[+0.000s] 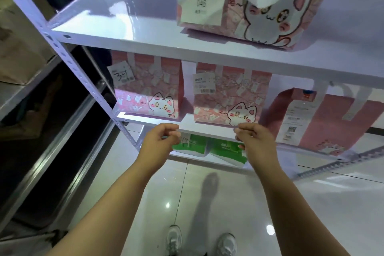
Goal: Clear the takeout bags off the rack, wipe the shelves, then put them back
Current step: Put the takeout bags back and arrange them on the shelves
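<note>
From the head camera, a white metal rack stands loaded. A large pink cat-print takeout bag with a white handle sits on the top shelf. On the middle shelf two smaller pink cat-print bags stand side by side, with a plainer pink bag to their right. Green-and-white bags sit on the shelf beneath. The left hand and right hand hover at the middle shelf's front edge, fingers curled, gripping nothing. Grey sneakers stand on the glossy tiled floor.
</note>
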The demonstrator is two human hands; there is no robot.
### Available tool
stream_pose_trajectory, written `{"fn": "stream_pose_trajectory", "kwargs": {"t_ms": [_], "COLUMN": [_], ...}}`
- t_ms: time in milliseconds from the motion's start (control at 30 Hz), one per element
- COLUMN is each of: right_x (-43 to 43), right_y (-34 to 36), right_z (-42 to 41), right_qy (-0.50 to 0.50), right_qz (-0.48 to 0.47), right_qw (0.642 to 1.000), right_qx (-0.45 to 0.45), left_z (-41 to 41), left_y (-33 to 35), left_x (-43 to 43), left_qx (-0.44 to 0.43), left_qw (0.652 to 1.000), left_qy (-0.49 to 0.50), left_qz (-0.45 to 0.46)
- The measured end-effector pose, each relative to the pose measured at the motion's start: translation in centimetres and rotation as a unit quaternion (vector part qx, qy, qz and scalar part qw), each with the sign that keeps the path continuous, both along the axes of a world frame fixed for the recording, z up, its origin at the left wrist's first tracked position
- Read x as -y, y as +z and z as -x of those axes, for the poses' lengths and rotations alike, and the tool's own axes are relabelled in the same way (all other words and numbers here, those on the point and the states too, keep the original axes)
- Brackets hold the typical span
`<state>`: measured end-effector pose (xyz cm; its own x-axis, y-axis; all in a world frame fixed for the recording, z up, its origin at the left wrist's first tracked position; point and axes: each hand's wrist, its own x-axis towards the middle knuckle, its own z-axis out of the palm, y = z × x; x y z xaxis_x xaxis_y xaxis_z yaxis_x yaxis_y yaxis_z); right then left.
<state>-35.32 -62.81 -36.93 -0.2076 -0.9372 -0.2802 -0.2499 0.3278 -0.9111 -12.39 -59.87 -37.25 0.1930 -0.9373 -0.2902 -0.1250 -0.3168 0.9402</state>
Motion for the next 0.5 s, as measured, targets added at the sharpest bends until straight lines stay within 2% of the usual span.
{"fn": "stream_pose_trajectory", "kwargs": {"t_ms": [300, 500], "right_x": [0.8, 3.3], "right_y": [-0.6, -1.7], "right_z": [-10.0, -14.1], "right_qy": [0.060, 0.116], "right_qz": [-0.003, -0.015], "right_qw": [0.998, 0.992], "right_qx": [-0.004, -0.053], "left_z": [-9.7, -14.3], "left_y": [-1.1, -2.5], "left_x": [-0.7, 1.9], "left_qx": [0.008, 0.020], "left_qw": [0.999, 0.997], "left_qy": [0.040, 0.069], "left_qz": [0.008, -0.005]}}
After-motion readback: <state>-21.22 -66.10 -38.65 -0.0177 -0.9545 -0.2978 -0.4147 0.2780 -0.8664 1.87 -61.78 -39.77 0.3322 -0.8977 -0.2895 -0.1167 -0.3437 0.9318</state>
